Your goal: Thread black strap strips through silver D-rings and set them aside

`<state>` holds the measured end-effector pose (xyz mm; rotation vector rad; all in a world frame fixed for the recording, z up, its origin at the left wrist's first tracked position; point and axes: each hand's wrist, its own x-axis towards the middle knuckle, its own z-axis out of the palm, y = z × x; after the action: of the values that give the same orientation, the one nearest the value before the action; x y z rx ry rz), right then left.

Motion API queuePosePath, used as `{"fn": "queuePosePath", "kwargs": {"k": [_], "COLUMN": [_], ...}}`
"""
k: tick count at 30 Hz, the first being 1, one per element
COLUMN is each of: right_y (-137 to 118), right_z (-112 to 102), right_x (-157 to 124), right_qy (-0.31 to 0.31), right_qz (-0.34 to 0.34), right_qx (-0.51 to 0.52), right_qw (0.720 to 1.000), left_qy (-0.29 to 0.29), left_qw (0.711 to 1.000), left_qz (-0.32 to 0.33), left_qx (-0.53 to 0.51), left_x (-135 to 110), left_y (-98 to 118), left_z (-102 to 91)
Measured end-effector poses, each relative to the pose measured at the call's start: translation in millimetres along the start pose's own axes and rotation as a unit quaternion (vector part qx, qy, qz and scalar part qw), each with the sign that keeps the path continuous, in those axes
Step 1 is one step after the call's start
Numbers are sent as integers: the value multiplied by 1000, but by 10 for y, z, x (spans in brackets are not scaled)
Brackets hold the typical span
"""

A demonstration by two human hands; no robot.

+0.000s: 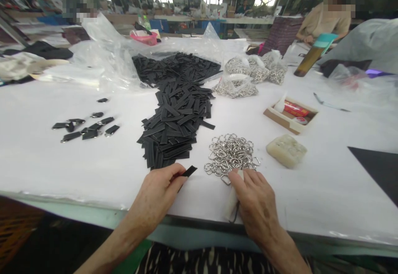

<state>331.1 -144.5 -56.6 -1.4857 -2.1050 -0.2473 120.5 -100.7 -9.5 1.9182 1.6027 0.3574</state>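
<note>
My left hand (160, 189) is closed at the fingertips on a short black strap piece (190, 170), just in front of a large heap of similar black straps (177, 118). My right hand (258, 197) is wrapped round a tool with a pale, thick handle (231, 204); its working end is mostly hidden, though a thin dark tip seems to reach toward the rings. Those fingers rest at the near edge of a pile of silver D-rings (230, 151). Off to the left lie several black straps folded through metal rings (93, 129).
Bags of metal rings (238, 85) stand behind the loose pile. To the right are a small open box (292, 114), a yellowish block (286, 151), a pen (331, 102) and a tilted bottle (314, 54). Clear plastic (112, 54) lies back left. Another person (323, 21) sits across the table.
</note>
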Motion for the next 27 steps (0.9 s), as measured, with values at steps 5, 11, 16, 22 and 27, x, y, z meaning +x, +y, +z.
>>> {"fn": "queuePosePath", "kwargs": {"k": [5, 11, 16, 22, 27], "right_y": [25, 141, 192, 246, 267], "right_z": [19, -36, -124, -199, -297], "right_x": [38, 16, 52, 127, 152], "right_qy": [3, 68, 57, 63, 43], "right_qz": [-29, 122, 364, 404, 368], "right_qx": [-43, 134, 339, 448, 441], "right_qw": [999, 981, 866, 795, 817], "left_qy": [-34, -171, -179, -222, -240], "left_qw": [972, 894, 887, 864, 875], "left_qz": [-9, -31, -36, -62, -59], "left_qx": [-232, -412, -424, -448, -416], "left_x": [74, 223, 276, 323, 327], "left_y": [229, 381, 508, 567, 595], "left_z": [141, 322, 377, 466, 472]}}
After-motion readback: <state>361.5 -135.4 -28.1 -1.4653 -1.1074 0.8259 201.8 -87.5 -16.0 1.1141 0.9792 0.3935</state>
